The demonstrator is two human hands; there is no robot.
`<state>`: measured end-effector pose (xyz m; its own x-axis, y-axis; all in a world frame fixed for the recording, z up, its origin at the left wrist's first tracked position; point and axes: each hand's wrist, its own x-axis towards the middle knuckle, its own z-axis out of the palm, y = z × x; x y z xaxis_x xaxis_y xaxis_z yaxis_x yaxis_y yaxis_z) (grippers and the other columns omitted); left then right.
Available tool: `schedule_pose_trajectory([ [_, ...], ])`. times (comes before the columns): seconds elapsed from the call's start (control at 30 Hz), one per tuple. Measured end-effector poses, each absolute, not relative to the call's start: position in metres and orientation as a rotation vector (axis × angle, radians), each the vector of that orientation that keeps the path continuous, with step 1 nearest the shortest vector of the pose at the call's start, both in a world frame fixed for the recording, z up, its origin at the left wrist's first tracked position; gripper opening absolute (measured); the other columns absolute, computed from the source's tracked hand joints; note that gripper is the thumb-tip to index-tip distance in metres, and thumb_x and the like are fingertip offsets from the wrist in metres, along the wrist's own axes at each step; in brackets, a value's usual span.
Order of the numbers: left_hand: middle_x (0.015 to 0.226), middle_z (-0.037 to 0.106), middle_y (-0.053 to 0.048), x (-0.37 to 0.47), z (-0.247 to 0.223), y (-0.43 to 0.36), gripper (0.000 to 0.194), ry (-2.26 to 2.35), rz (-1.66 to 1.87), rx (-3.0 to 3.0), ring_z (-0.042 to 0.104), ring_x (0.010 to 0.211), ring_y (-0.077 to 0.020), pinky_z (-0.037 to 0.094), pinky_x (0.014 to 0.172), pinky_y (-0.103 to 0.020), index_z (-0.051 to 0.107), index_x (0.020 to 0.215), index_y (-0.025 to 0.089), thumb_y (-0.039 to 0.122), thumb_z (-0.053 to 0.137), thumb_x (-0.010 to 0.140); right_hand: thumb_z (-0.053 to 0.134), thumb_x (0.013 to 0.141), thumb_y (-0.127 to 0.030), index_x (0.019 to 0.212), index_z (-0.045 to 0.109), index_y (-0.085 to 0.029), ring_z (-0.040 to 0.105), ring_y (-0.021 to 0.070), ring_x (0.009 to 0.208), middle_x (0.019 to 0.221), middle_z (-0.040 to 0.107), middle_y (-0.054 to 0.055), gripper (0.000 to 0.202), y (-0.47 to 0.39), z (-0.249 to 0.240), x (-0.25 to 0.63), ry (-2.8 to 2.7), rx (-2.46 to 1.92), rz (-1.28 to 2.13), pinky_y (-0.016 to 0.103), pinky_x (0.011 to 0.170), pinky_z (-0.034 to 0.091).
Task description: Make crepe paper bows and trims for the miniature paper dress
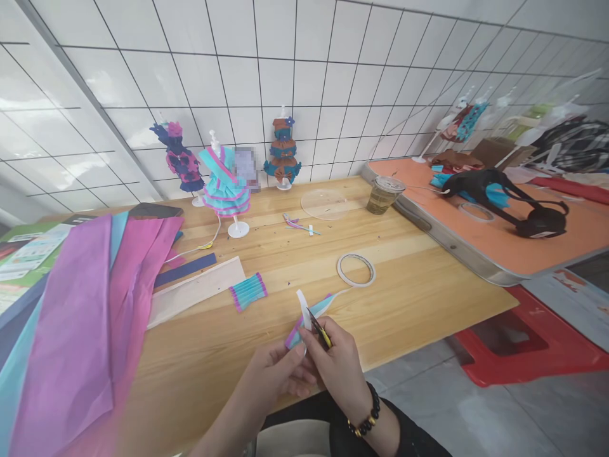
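1. Worktop: both hands work at its near edge, on the person's side of the tape roll. Anything let slip here could drop off the edge.
2. Coloured sheets: loose pile, well left of the tape roll. A sweep of the left forearm could drag or crease the overlapping layers.
3. Turquoise dress: on a slim white stand, beyond and left of the tape roll. A snag on the cord near its base might topple it.
4. Lidded cup: liquid inside, beyond and right of the tape roll. A reaching arm could knock it; a spill would wet nearby pieces.
5. Tape roll: lies flat, its tail running towards the held work. A tug could slide the roll or twist the tail, letting it stick crooked.
6. Turquoise-and-purple strip: near side of the tape roll, slightly left. Left hand has its fingers closed on the lower end; too hard a pinch could crush it.
7. Scissors: right hand grasps them, fingers also seeming to pinch the white strip. Blades sit close to both strips; a careless squeeze could nick one, or a fingertip. Blade gap: cannot tell.
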<state>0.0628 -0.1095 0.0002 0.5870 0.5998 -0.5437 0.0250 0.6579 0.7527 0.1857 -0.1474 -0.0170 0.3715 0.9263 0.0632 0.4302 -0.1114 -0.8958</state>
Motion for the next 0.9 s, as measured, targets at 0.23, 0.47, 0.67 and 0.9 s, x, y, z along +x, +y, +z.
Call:
schedule_pose_trajectory([
  [0.23, 0.065, 0.064, -0.007, 0.059, -0.013, -0.110, 0.039, 0.894, 0.388, 0.813, 0.059, 0.056, -0.0121, 0.047, 0.053, -0.022, 0.065, 0.071, 0.009, 0.045, 0.071, 0.059, 0.052, 0.081, -0.033, 0.069, 0.053, -0.018, 0.048, 0.0105, 0.055, 0.058, 0.054, -0.003, 0.019, -0.147, -0.016, 0.189, -1.157, -1.725, 0.729, 0.020, 0.054, 0.038],
  [0.47, 0.058, 0.064, -0.006, 0.054, -0.013, -0.106, 0.043, 0.911, 0.309, 0.827, 0.057, 0.049, -0.0109, 0.048, 0.055, -0.024, 0.064, 0.071, 0.008, 0.049, 0.070, 0.058, 0.053, 0.079, -0.034, 0.069, 0.054, -0.017, 0.049, 0.0111, 0.057, 0.062, 0.056, -0.003, 0.020, -0.143, -0.016, 0.194, -1.100, -1.725, 0.706, 0.021, 0.055, 0.040],
  [0.67, 0.057, 0.064, -0.006, 0.055, -0.009, -0.107, 0.043, 0.932, 0.310, 0.823, 0.057, 0.049, -0.0114, 0.048, 0.054, -0.024, 0.064, 0.070, 0.009, 0.050, 0.071, 0.057, 0.052, 0.080, -0.036, 0.073, 0.056, -0.017, 0.049, 0.0116, 0.060, 0.065, 0.057, -0.002, 0.021, -0.143, -0.014, 0.196, -1.109, -1.745, 0.718, 0.021, 0.058, 0.040],
  [0.9, 0.069, 0.066, -0.008, 0.051, 0.003, -0.109, 0.034, 0.871, 0.320, 0.823, 0.060, 0.058, -0.0137, 0.049, 0.057, -0.025, 0.066, 0.075, 0.009, 0.040, 0.070, 0.062, 0.052, 0.080, -0.037, 0.071, 0.053, -0.018, 0.049, 0.0116, 0.058, 0.062, 0.055, -0.003, 0.021, -0.142, -0.016, 0.195, -1.111, -1.744, 0.727, 0.021, 0.057, 0.039],
])
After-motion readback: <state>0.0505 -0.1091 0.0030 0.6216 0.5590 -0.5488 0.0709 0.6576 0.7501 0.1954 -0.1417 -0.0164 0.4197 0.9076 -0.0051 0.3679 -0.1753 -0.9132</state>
